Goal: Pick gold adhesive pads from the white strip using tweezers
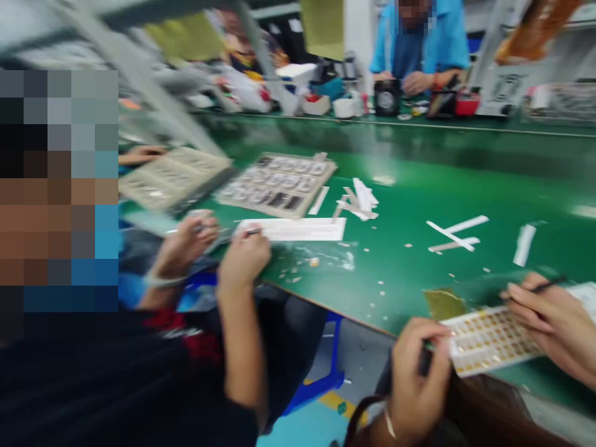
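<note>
At the lower right, my left hand (419,372) grips the left end of a white tray (459,366), thumb and fingers pinching its edge. Rows of small amber-coloured parts (493,328) fill the tray, which tilts over the table's front edge. My right hand (547,326) is closed over the tray's right part, with a slim black tweezers-like tool (549,284) between thumb and fingers. Its working tip is too blurred to make out. A square olive-yellow piece (444,304) lies just behind the tray.
A co-worker at left holds small items in both hands (244,254), near a white strip (302,229). Two compartment trays (279,180) (177,177), paper strips (363,198) and tiny scattered bits lie on the green table (410,174). Another person (419,49) works behind a cluttered ledge.
</note>
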### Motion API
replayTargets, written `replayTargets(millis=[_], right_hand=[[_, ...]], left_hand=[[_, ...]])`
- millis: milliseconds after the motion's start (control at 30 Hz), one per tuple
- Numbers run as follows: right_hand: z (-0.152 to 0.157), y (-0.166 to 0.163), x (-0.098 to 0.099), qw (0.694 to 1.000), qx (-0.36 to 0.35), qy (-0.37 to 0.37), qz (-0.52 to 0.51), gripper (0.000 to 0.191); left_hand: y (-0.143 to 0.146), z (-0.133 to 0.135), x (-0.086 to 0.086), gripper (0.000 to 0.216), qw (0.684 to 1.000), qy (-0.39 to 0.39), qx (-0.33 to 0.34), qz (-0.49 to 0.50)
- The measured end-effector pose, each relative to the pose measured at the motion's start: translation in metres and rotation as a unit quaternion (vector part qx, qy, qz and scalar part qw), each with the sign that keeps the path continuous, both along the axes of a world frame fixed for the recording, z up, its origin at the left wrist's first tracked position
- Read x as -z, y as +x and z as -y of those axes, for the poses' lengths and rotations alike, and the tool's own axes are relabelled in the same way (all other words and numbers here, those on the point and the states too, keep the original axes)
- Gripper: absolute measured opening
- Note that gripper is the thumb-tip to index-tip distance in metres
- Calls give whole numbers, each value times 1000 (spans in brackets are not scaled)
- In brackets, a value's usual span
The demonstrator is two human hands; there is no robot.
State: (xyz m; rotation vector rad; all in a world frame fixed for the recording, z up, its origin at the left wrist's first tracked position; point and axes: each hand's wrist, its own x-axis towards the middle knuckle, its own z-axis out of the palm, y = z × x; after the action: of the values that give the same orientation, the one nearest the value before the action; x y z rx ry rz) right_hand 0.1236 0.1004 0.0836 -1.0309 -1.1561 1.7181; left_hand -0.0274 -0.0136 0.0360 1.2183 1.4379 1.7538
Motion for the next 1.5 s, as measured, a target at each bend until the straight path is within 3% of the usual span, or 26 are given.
replayTargets(millis=[33, 133, 300, 500, 767, 1033, 1100, 1167, 1267, 1300, 1367, 1433, 1500], right_hand=[[0, -2, -6, 999, 7, -53, -12, 17], [-2, -15, -17, 995, 41, -54, -69, 37], [5, -35, -19, 995, -14, -42, -91, 34], [13, -35, -18, 993, -49, -30, -103, 33], [18, -38, -21, 996, -41, -16, -80, 34], [19, -41, -22, 996, -36, -2, -75, 31], [18, -39, -24, 998, -20, -1, -67, 31], [15, -33, -24, 999, -5, 0, -49, 32], [8, -20, -15, 1000, 12, 13, 7, 34], [6, -15, -10, 999, 11, 14, 27, 34], [2, -8, 2, 998, 2, 7, 56, 35], [0, -4, 14, 998, -9, -3, 59, 35], [0, -3, 23, 999, -8, -2, 48, 36]], left_hand=[[-6, -1, -3, 13, 999, -14, 0, 33], [-12, -7, -2, 11, 994, -40, 18, 102], [-10, -5, -3, 18, 989, -34, 25, 139], [-11, -5, -5, 13, 990, -18, -19, 139], [-13, -3, -5, 4, 991, -20, -47, 122], [-13, 2, 0, 8, 996, -17, -75, 44], [-29, 9, 0, 8, 992, -11, -127, 11], [-58, 18, -4, 6, 972, 16, -233, -21], [-105, 31, -11, 24, 893, 107, -431, -74], [-113, 33, -12, 28, 874, 129, -457, -102], [-111, 31, -9, 41, 876, 143, -413, -206], [-87, 24, -2, 50, 908, 120, -285, -283], [-51, 13, 9, 41, 918, 121, -150, -347]])
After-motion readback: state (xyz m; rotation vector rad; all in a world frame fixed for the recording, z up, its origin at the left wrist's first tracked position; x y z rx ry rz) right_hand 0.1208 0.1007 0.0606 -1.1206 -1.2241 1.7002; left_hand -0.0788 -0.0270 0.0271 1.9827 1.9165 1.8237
